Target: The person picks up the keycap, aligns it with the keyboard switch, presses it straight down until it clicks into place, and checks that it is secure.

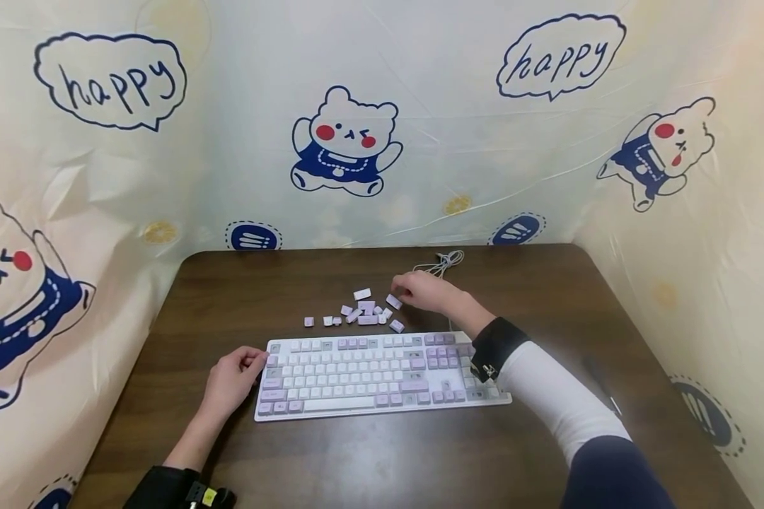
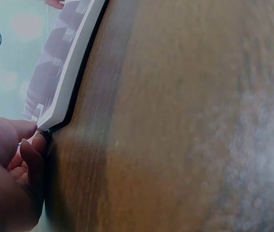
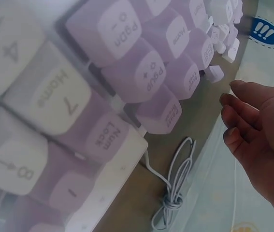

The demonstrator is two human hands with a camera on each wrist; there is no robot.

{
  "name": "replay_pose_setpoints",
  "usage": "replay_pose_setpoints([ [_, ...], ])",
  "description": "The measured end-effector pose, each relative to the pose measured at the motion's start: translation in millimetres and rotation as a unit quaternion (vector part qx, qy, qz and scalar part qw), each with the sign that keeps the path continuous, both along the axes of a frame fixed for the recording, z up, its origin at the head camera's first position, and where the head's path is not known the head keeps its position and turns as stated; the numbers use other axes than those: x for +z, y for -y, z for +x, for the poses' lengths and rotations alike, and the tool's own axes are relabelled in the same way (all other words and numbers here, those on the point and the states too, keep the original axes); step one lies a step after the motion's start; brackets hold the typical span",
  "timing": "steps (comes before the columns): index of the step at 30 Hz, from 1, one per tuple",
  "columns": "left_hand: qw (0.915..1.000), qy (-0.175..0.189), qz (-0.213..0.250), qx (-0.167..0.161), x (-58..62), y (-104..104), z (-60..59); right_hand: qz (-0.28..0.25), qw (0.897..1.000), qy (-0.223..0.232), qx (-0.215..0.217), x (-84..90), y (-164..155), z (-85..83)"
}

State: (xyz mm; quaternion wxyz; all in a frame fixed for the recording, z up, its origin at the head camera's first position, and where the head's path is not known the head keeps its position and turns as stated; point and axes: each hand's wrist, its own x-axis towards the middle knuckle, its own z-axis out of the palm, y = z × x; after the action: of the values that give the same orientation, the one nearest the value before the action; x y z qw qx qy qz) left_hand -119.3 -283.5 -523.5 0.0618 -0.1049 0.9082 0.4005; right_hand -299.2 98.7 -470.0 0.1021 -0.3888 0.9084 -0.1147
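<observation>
A white and lilac keyboard (image 1: pixel 356 373) lies across the table. At its left side my left hand (image 1: pixel 232 382) pinches the edge, and in the left wrist view the thumb (image 2: pixel 25 129) meets the keyboard's corner with a finger below. Behind the keyboard is a loose group of white and lilac keycaps (image 1: pixel 367 319). My right hand (image 1: pixel 429 292) is at the right end of that group, beside a lilac keycap (image 1: pixel 393 302). Its fingers (image 3: pixel 233 137) are loosely bent, and nothing shows between them in the right wrist view.
A bundled cable (image 1: pixel 446 261) lies behind my right hand near the table's back edge. Some thin dark object (image 1: pixel 601 385) rests right of my right forearm; its kind is unclear. A printed curtain (image 1: pixel 446 127) hangs around the back and sides of the wooden table (image 1: pixel 382 459).
</observation>
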Motion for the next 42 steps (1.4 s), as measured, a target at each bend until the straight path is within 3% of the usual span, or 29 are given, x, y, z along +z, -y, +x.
replay_pose_setpoints([
  [14, 1.0000, -0.003, 0.002, 0.004, -0.7, 0, 0.8, -0.015, 1.000, -0.004, 0.021, -5.7, 2, 0.2],
  [27, 0.9996, -0.023, -0.004, 0.013, -2.1, -2, 1.2, 0.001, 0.999, 0.030, 0.021, -9.1, 5, -3.9],
  [42, 0.9995, -0.027, -0.005, 0.018, -2.2, -3, 0.2, 0.028, 0.997, 0.073, -0.024, -13.9, 2, -6.2],
])
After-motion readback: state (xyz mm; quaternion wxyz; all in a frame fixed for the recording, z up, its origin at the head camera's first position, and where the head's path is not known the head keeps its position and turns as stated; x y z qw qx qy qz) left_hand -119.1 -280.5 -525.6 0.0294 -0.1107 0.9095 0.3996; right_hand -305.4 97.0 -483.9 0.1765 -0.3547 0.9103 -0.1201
